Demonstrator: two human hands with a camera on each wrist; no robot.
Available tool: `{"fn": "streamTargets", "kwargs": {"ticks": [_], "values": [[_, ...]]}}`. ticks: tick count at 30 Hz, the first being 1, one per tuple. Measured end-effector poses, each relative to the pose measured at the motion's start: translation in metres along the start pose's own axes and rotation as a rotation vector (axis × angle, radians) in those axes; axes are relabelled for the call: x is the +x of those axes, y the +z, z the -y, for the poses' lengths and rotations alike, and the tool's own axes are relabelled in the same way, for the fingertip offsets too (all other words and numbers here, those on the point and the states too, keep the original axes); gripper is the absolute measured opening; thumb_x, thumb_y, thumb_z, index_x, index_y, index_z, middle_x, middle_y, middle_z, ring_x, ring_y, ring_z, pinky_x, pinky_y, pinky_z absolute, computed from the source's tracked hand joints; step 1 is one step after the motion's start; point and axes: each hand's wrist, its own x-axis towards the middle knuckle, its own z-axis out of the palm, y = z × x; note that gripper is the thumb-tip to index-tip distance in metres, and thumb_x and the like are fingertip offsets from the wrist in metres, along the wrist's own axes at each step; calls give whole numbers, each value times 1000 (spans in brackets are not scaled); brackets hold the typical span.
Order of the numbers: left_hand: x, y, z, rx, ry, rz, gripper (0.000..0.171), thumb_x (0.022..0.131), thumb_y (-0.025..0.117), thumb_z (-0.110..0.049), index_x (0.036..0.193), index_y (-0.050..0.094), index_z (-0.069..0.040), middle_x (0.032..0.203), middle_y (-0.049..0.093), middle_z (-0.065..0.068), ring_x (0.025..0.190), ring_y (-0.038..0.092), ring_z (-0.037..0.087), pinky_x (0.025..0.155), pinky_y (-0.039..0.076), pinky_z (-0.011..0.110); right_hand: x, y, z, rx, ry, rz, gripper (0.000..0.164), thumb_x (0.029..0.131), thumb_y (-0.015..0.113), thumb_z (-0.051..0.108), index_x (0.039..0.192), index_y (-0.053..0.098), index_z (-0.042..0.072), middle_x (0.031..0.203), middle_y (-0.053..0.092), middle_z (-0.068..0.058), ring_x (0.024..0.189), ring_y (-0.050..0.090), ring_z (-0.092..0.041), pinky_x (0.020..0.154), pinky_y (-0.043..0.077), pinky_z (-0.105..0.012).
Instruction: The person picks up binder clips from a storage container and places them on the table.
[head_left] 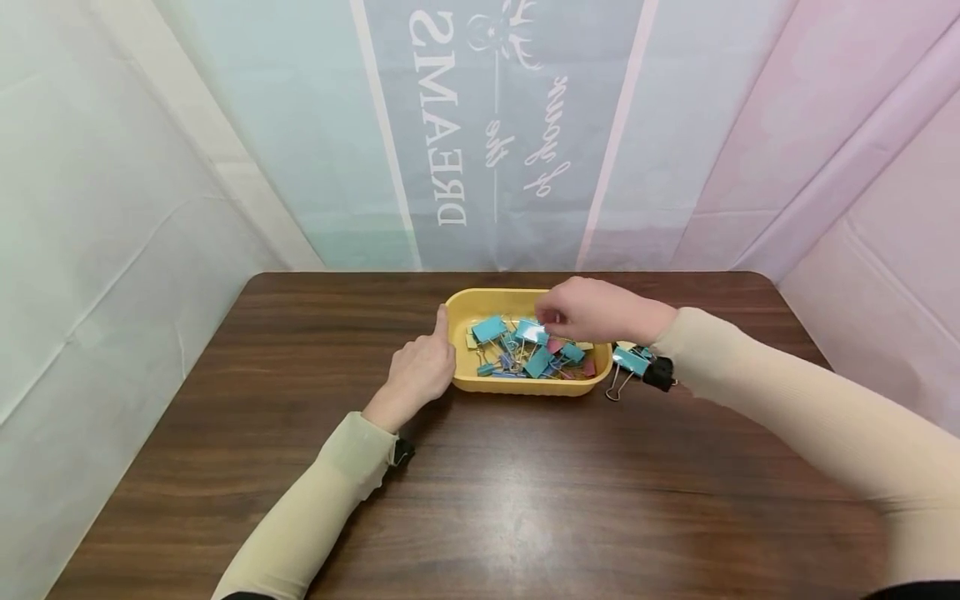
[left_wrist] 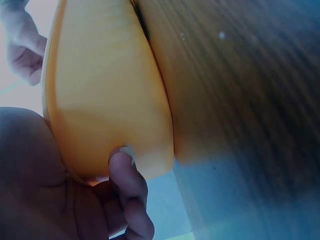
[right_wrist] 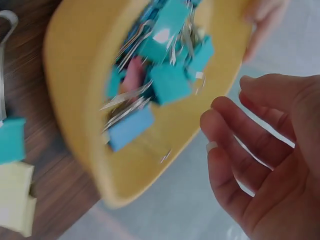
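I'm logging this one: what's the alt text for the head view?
A person's right hand is over a yellow tray of mostly teal binder clips, while their left hand touches the tray's left end. More clips lie on the dark wooden table, just right of the tray.

One tray [head_left: 525, 386], one table [head_left: 517, 475], two hands [head_left: 422, 367] counted; at least eight clips [head_left: 489, 328] seen inside; at least two outside clips [head_left: 631, 360] noted.

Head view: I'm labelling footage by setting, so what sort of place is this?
Probably a makeshift filming booth: a lettered backdrop hangs behind a dark wooden table, and pale sheets enclose its sides.
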Motion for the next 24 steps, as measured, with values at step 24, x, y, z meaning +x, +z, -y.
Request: {"fn": "streamTargets", "kwargs": {"ticks": [24], "values": [[2, 0, 0, 13, 10, 8, 65, 105, 37, -20, 160, 5, -7, 54, 49, 7, 41, 37, 20, 40, 30, 33, 77, 45, 54, -488, -533, 267, 33, 87, 66, -8, 104, 76, 19, 96, 66, 3, 78, 58, -14, 63, 47, -25]]}}
